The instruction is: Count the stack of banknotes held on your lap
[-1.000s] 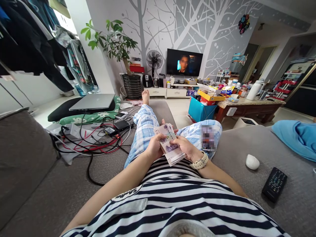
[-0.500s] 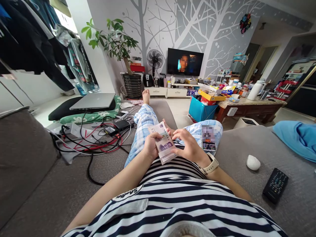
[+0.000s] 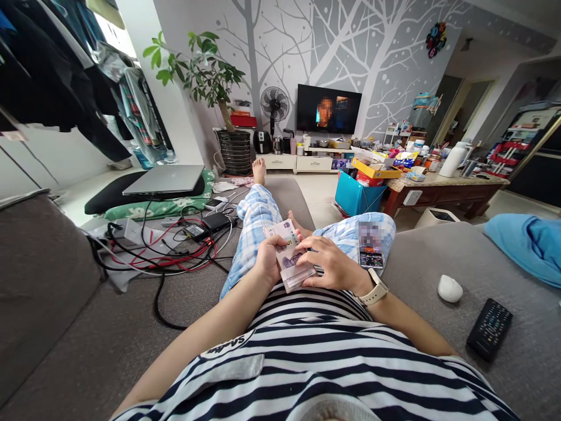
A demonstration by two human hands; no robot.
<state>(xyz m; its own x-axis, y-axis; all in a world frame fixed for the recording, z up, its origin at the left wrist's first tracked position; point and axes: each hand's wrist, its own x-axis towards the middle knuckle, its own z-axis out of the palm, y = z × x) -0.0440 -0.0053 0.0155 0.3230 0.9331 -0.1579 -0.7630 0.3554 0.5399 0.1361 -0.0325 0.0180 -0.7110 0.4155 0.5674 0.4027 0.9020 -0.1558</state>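
Observation:
My left hand (image 3: 268, 257) is closed around a stack of banknotes (image 3: 289, 264), with its thumb flat on the top note. The notes are pale purple, and a printed portrait and a figure 5 show on the upper one. Over the right side of the stack reaches my right hand (image 3: 331, 263), a cream watch strap on its wrist. Its fingers are spread and curved, with the fingertips on the top note and the thumb at the near right edge. A phone (image 3: 370, 244) with a lit screen lies on my right thigh, just beyond that hand.
On the grey sofa (image 3: 421, 257) to the right are a white mouse (image 3: 449, 289), a black remote control (image 3: 489, 329) and blue cloth (image 3: 526, 245). Tangled cables (image 3: 197, 240) and a laptop (image 3: 164, 179) lie at the left. A cluttered coffee table (image 3: 460, 186) stands ahead right.
My right hand has shifted slightly; its fingers now reach further over the top note, and its thumb has moved down towards the near edge. The left hand keeps its hold.

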